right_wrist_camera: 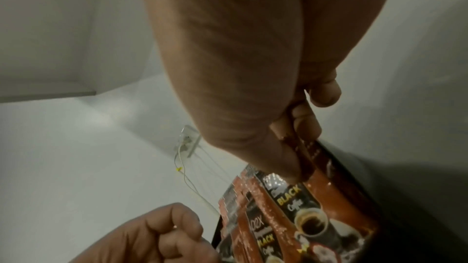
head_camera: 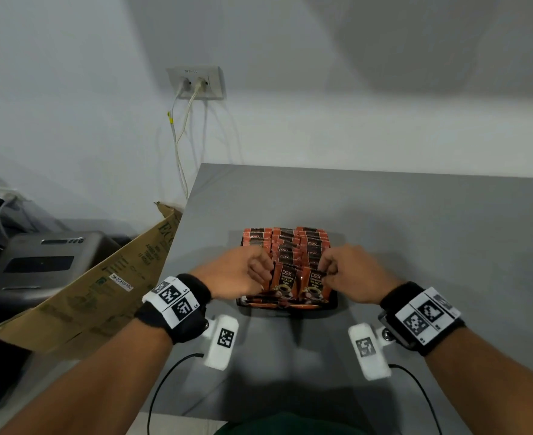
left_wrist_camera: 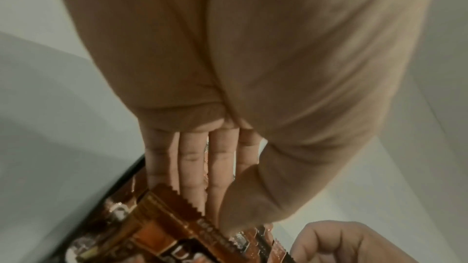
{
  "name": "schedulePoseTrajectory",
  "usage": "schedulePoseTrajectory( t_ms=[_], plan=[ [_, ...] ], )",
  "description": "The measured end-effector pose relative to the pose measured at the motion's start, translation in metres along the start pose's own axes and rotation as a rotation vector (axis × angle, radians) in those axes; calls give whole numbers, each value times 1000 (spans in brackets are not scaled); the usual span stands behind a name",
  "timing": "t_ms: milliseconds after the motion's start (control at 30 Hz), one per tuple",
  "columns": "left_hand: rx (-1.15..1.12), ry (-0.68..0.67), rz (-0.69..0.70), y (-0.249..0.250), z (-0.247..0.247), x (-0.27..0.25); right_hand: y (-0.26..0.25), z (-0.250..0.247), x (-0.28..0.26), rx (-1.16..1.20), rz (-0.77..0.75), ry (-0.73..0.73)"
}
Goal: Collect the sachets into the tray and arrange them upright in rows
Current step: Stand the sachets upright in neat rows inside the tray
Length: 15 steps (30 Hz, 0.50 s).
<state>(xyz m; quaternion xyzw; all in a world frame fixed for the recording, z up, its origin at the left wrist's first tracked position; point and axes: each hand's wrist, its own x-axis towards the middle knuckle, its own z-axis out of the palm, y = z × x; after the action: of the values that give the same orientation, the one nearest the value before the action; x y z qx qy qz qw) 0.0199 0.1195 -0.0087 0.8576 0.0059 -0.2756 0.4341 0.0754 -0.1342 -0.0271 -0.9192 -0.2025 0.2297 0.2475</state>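
Head view: a black tray [head_camera: 334, 304] near the front edge of a grey table [head_camera: 415, 221] holds orange-and-black sachets [head_camera: 285, 243] upright in rows. The left hand [head_camera: 243, 274] pinches the front-left sachet [head_camera: 285, 279]; the right hand [head_camera: 353, 274] pinches the front-right sachet [head_camera: 314, 282]. Only the right wrist view shows thumb and fingertips [right_wrist_camera: 307, 125] clamped on that sachet's top edge. Bare tabletop lies behind and right of the tray; a cardboard sheet [head_camera: 102, 277] leans at the table's left edge. The left wrist view is blurred, its print unreadable.
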Motion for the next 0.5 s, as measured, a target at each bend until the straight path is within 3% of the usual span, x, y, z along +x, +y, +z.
schedulePoseTrajectory(
  t_ms=[233,500],
  plan=[
    [46,-53,-24,-1,1,0,5,16,3,-105,-36,45],
    [7,-60,1,-6,-4,5,-7,12,-2,-47,-136,121]
  ],
)
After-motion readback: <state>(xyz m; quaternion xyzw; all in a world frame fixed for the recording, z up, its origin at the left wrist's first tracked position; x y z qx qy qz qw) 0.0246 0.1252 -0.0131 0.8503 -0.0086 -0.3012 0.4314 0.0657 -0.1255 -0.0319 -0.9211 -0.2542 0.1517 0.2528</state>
